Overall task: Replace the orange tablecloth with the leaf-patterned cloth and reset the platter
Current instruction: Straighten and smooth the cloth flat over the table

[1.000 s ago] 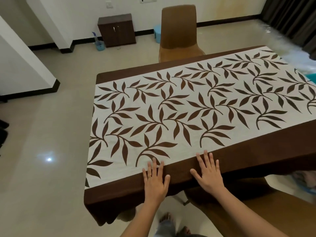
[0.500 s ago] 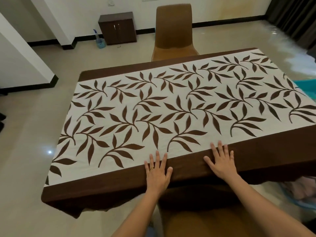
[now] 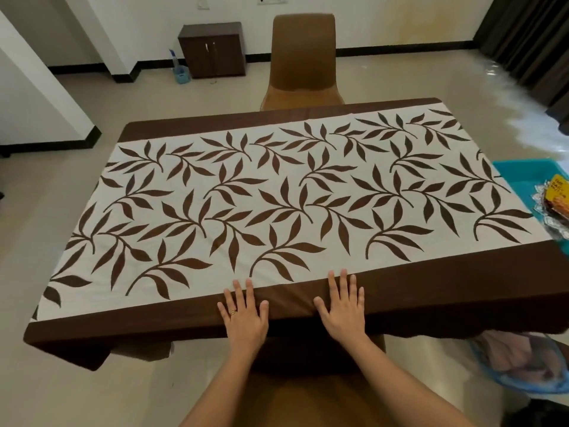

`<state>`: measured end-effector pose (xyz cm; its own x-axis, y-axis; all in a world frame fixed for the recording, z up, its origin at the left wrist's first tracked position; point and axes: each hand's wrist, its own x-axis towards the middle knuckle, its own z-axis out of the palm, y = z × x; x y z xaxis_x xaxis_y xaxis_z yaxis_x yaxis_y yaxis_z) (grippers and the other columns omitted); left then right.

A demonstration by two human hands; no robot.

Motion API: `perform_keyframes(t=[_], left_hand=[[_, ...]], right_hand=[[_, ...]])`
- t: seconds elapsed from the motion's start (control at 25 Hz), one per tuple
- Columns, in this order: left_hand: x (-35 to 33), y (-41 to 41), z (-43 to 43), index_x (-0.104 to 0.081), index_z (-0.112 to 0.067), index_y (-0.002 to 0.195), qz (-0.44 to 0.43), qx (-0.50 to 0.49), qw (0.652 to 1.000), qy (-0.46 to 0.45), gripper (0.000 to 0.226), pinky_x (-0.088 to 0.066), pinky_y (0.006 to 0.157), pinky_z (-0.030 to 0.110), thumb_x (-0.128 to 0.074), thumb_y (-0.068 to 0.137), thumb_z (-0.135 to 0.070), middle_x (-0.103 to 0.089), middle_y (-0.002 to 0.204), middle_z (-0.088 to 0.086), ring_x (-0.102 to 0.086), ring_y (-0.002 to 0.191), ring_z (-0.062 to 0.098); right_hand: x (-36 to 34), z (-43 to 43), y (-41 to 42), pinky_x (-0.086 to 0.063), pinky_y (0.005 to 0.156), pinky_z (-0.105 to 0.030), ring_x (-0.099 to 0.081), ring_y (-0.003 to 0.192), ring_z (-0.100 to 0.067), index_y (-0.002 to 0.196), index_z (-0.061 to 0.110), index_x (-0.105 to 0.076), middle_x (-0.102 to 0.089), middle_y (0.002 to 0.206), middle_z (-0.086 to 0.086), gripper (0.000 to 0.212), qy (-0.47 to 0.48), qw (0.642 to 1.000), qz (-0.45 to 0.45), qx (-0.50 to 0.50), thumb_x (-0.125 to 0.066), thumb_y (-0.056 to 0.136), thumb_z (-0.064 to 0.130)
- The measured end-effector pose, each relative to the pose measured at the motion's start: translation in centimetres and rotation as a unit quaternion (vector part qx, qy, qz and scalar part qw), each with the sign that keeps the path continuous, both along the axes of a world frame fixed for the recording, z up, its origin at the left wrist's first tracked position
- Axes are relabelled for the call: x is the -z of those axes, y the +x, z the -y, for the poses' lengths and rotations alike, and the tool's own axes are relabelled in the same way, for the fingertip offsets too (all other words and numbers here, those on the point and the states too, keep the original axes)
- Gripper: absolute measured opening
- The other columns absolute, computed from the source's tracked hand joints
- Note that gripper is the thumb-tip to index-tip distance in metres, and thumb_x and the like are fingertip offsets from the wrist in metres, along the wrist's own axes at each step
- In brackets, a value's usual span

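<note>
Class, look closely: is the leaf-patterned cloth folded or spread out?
Spread: the leaf-patterned cloth lies flat across the whole tabletop, brown border draping over the near edge.

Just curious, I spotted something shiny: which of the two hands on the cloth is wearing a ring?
The left hand, the one lying nearer the cloth's left corner, has a thin band on one finger. The right hand has bare fingers.

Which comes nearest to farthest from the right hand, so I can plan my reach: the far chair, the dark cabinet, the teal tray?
From the right hand:
1. Teal tray, at the table's right end.
2. Far chair, across the table.
3. Dark cabinet, against the back wall, left.
</note>
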<state>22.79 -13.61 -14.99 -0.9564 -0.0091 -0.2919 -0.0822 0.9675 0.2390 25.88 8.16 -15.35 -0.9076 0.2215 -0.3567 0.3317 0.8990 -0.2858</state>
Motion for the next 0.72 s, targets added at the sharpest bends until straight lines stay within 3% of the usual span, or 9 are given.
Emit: perform_keyframes(t=[0.16,0.36,0.56,0.72], left_hand=[[-0.3,-1.0,-3.3,0.01,-0.031,0.153,-0.009,0.052,0.998,0.027,0.064,0.013,0.116,0.048,-0.019,0.1,-0.053,0.017,0.161,0.005,0.018,0.147,0.029],[-0.5,-1.9,-9.7,0.006,-0.034,0.153,-0.014,0.111,0.992,0.065,0.063,0.014,0.115,0.046,-0.021,0.1,-0.054,0.015,0.161,0.004,0.019,0.147,0.028],[-0.7,-2.1,-18.2,0.006,-0.035,0.153,-0.016,0.118,0.99,0.076,0.064,0.017,0.114,0.045,-0.021,0.099,-0.056,0.018,0.161,0.002,0.022,0.146,0.027],[-0.3,-0.8,-26.6,0.01,-0.036,0.152,-0.011,0.119,0.99,0.079,0.064,0.015,0.117,0.046,-0.02,0.099,-0.056,0.021,0.16,0.001,0.024,0.145,0.026]], right_hand=[[-0.1,-2.7,-1.2,0.017,0.115,-0.044,0.028,0.142,-0.023,0.149,0.027,0.02,0.029,0.155,-0.003,0.07,0.006,0.999,-0.034,-0.017,-0.017,0.098,0.059],[-0.3,-12.3,-3.6,0.009,0.12,-0.046,0.019,0.146,-0.026,0.152,0.023,0.012,0.019,0.159,-0.008,0.069,0.053,0.996,-0.071,-0.017,-0.026,0.1,0.049],[-0.5,-27.3,-4.6,0.01,0.119,-0.047,0.019,0.146,-0.024,0.153,0.024,0.007,0.017,0.16,-0.007,0.068,0.091,0.994,-0.065,-0.009,-0.026,0.1,0.049],[-0.5,-36.9,-3.2,0.008,0.119,-0.049,0.022,0.145,-0.022,0.152,0.027,0.013,0.021,0.159,-0.005,0.07,0.089,0.995,-0.003,-0.037,-0.02,0.097,0.056]])
